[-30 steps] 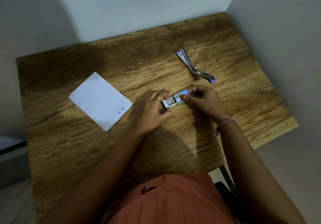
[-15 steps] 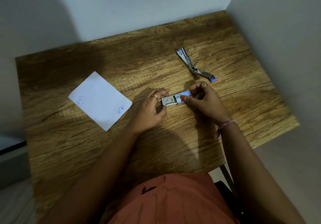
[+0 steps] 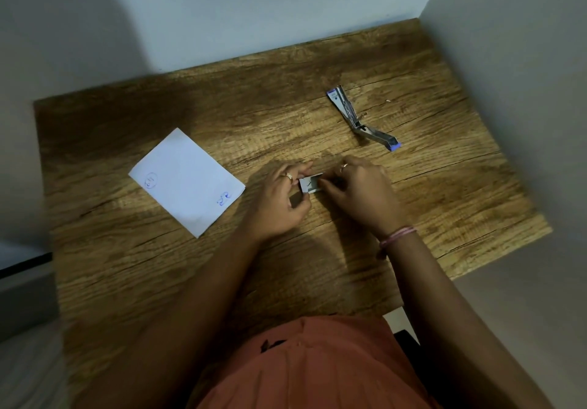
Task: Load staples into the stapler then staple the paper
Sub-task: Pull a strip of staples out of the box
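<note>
We pinch a small staple box [image 3: 310, 184] between both hands at the middle of the wooden table [image 3: 444, 205]: our left hand [image 3: 279, 200] curls round its left end, our right hand [image 3: 360, 191] grips its right end. The stapler [image 3: 359, 118] lies swung open farther right; the paper [image 3: 187, 181] lies left.

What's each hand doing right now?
Left hand: holds the staple box.
Right hand: pinches the same staple box's other end.
</note>
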### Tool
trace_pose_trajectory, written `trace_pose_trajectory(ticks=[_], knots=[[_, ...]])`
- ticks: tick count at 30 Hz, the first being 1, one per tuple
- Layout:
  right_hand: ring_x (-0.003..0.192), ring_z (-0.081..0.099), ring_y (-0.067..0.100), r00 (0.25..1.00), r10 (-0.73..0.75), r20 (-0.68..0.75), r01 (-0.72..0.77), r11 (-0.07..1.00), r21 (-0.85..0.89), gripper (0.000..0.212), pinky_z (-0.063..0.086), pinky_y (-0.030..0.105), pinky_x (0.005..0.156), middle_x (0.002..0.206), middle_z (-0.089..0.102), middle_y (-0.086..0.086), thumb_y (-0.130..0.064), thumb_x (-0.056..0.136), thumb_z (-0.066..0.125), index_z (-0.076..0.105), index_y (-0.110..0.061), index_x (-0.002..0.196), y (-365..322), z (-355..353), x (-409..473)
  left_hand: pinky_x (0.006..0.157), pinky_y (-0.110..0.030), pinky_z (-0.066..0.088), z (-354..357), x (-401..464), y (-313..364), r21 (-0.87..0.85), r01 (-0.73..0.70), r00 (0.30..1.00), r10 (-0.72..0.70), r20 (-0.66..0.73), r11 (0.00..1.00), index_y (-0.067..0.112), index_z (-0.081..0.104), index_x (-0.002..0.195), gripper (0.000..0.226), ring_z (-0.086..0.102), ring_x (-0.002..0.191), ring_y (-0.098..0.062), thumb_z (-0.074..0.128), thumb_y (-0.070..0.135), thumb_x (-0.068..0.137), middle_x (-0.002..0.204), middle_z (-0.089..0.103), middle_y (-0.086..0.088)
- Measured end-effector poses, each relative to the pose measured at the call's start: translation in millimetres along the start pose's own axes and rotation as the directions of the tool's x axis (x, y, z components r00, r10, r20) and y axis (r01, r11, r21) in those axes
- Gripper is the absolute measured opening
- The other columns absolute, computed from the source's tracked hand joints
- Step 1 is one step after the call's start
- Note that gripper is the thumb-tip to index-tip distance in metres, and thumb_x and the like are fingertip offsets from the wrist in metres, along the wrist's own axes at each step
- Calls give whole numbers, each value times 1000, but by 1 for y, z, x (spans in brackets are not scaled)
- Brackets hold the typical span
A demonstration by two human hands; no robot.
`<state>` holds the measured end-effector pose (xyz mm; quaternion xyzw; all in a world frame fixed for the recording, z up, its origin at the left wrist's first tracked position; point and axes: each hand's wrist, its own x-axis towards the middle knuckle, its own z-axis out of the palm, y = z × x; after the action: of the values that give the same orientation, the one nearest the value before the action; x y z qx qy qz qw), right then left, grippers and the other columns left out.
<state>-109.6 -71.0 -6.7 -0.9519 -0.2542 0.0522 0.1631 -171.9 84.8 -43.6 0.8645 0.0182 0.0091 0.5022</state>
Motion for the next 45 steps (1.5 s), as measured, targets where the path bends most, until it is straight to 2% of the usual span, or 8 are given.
trace_pose_trajectory(ticks=[8,10,14,19,23,28,38,45], knots=[[88,62,23,995,99,9,-97,988,-124,24,43,39,84,92,68,3,-39,88,59,71,-18,92,-14,-1,11,99,-17,40,1,0,-2,11,-3,1000,3,-10,1000,18,48,135,56,53,117,-12,61,9,81,126,53,-5],[88,63,24,985,173,25,-169,979,-112,24,43,38,84,90,70,5,-38,87,60,73,-18,91,-19,-1,15,97,-11,39,1,-1,-3,16,0,1000,1,-11,1000,19,48,135,57,52,116,-10,61,9,81,126,52,-5],[84,65,22,961,275,37,-274,962,-13,20,50,38,80,85,71,3,-39,80,68,74,-21,87,-24,0,18,94,0,35,1,-1,-4,16,-11,1000,11,-19,1000,16,49,134,56,52,115,-9,62,7,80,126,52,-6],[71,65,14,937,333,100,-348,900,264,13,54,31,66,73,70,-1,-32,75,73,71,-19,76,-17,2,12,102,-26,44,1,-2,-2,16,-26,999,27,-23,1000,17,49,133,53,52,119,-11,61,9,82,128,52,-4],[64,61,4,905,410,115,-409,760,505,11,47,10,57,68,66,-8,-22,79,72,67,-19,70,-3,-3,-3,100,-20,43,1,-2,-1,15,-36,999,37,-37,999,16,50,133,52,53,116,-9,61,8,83,127,53,-4],[72,62,15,867,441,231,-491,680,544,10,53,34,71,77,71,8,-17,79,74,71,-8,76,22,-11,-31,93,-4,38,1,-2,-1,35,-60,997,62,-54,998,10,51,131,52,54,111,-9,63,4,81,122,56,-5],[62,61,1,844,401,355,-535,658,530,10,47,8,52,71,69,-5,-20,83,71,70,-24,74,42,-16,-52,89,-1,37,1,-1,0,81,-88,993,95,-76,993,5,53,129,52,54,105,-8,65,1,78,118,58,-9],[69,62,8,815,468,342,-566,513,645,7,51,20,67,76,69,4,-15,86,67,71,-9,88,82,-28,-53,89,-3,39,0,-1,2,104,-85,992,94,-79,991,6,53,129,51,56,107,-10,66,2,79,119,58,-8]])
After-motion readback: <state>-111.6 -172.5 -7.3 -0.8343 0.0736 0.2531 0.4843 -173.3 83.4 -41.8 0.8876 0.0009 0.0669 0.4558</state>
